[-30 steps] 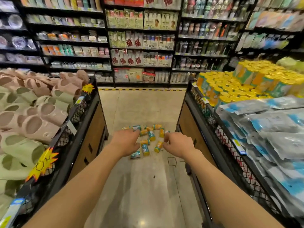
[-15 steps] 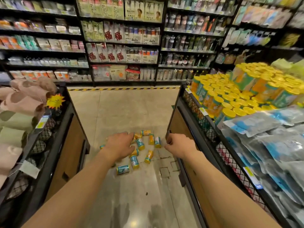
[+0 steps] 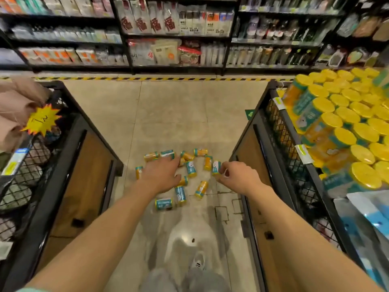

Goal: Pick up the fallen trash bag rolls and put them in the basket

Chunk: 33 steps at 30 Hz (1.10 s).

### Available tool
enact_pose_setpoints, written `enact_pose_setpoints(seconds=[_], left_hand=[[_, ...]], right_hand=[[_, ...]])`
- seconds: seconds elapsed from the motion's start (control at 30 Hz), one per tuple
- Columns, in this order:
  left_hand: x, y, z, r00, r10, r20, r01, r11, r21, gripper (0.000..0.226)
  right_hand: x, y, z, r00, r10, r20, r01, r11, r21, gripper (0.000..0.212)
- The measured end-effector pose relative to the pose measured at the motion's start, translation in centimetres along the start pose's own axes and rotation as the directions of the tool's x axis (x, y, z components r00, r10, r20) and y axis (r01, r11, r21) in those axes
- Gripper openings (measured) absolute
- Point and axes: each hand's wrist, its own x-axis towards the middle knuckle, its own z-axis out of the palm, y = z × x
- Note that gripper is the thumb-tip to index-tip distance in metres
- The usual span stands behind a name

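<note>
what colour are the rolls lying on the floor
The fallen rolls are orange-yellow and teal, clearest in the head view.

Left hand (image 3: 161,175) hides some rolls (image 3: 182,161).

Approx 12 fallen rolls (image 3: 191,169) on floor, 2 hands.
</note>
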Motion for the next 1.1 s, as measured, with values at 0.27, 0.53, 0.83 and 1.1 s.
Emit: enact_pose_setpoints(seconds=[0.27, 0.53, 0.83, 1.1], left_hand=[[9.1, -4.3, 8.0, 0.984, -0.071, 0.162, 0.07, 0.998, 0.009, 0.04], [18.8, -8.7, 18.7, 0.945, -0.151, 0.291, 0.197, 0.971, -0.137, 0.042], [25.9, -9.0, 41.7, 0.753, -0.406, 0.517, 0.605, 0.736, -0.303, 0.057], [32.5, -7.5, 62.6, 0.63, -0.538, 0.56, 0.776, 0.408, -0.481, 0.068]], right_hand=[[11.9, 3.5, 4.8, 0.988, -0.094, 0.12, 0.111, 0.984, -0.141, 0.033], [23.4, 5.6, 14.8, 0.973, 0.108, 0.204, -0.111, 0.994, 0.004, 0.037], [36.0, 11.5, 33.8, 0.835, 0.442, 0.327, -0.549, 0.708, 0.444, 0.038], [46.7, 18.0, 52.7, 0.714, 0.561, 0.419, -0.691, 0.467, 0.552, 0.055]])
